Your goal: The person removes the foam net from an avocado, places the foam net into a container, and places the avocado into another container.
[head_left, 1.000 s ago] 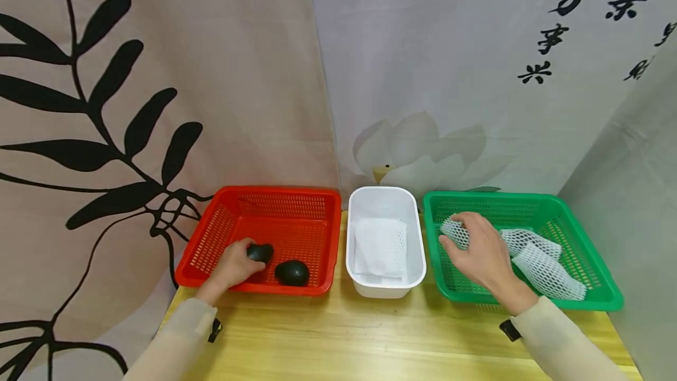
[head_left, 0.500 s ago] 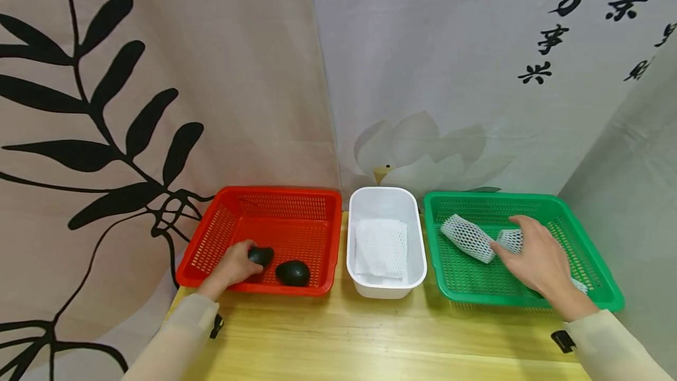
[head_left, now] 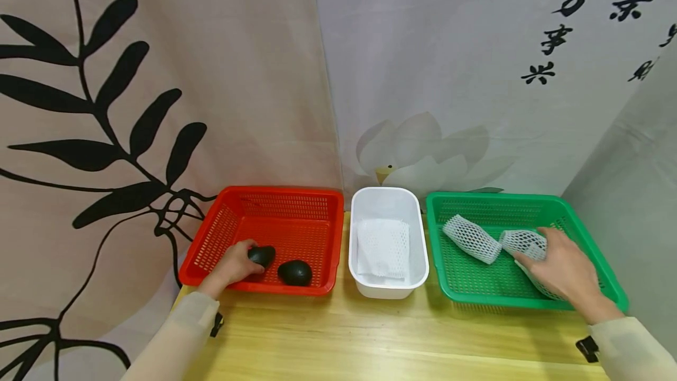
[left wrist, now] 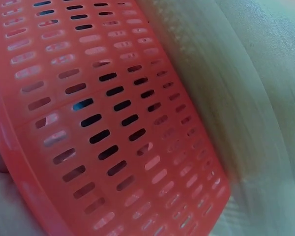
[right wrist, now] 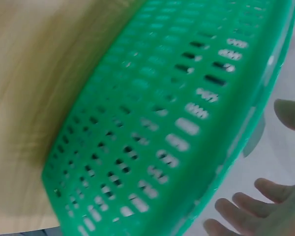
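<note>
In the head view, my left hand (head_left: 231,268) holds a dark green avocado (head_left: 262,256) inside the red basket (head_left: 291,231), fingers curled over its left side. A second avocado (head_left: 295,273) lies just right of it. On the right, my right hand (head_left: 568,266) is over the green basket (head_left: 476,282), partly covering white foam net sleeves. One sleeve (head_left: 472,239) lies free at the left; another sleeve (head_left: 520,241) and a third lie under or beside the fingers. The right wrist view shows this hand's fingers (right wrist: 243,211) spread apart above the basket rim, holding nothing.
Between the baskets stands a white tub (head_left: 388,195) with a flat white net sleeve (head_left: 383,249) in it. All containers are on a wooden table (head_left: 338,334). A printed curtain (head_left: 254,75) hangs close behind them.
My right hand lets go of the left foam net sleeve, now lying in the green basket, and has moved right over the other sleeves. My left hand stays on the avocado.
</note>
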Action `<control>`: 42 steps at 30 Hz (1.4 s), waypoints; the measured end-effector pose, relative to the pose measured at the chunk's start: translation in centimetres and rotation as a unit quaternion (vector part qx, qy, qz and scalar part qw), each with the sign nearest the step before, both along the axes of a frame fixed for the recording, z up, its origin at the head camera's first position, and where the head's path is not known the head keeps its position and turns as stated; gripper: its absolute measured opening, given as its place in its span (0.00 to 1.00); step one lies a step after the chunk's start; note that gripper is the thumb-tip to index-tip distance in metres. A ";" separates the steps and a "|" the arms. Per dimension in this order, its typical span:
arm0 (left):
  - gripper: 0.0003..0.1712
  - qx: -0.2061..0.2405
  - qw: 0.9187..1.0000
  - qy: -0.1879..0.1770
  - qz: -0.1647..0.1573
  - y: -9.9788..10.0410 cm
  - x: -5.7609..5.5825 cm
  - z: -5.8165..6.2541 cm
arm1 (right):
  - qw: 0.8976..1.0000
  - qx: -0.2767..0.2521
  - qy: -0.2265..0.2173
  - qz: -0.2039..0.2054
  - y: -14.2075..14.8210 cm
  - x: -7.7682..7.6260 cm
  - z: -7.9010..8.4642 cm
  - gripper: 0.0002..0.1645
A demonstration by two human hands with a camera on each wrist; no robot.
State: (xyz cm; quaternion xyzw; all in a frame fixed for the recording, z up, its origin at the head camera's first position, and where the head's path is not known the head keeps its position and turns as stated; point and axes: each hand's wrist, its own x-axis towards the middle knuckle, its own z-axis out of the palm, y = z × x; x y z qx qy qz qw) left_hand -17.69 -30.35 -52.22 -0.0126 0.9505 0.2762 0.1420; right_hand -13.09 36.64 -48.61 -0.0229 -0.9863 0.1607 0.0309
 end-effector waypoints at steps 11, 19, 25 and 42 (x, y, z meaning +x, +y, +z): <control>0.40 0.009 1.000 -0.013 0.015 -0.2 0.2 0.0 | 0.993 0.018 -0.114 -0.001 2.4 -0.3 -1.6 0.70; 0.41 0.006 1.000 -0.014 0.019 -0.1 0.4 0.4 | 0.988 0.018 -0.156 -0.006 3.4 -0.3 -2.0 0.63; 0.42 0.000 1.000 -0.019 0.023 -0.3 0.2 0.2 | 0.976 0.020 -0.218 -0.011 4.1 -0.7 -2.5 0.66; 0.40 -0.004 1.000 -0.009 0.019 -0.5 0.6 0.6 | 0.972 0.012 -0.234 -0.023 4.1 -0.6 -3.0 0.55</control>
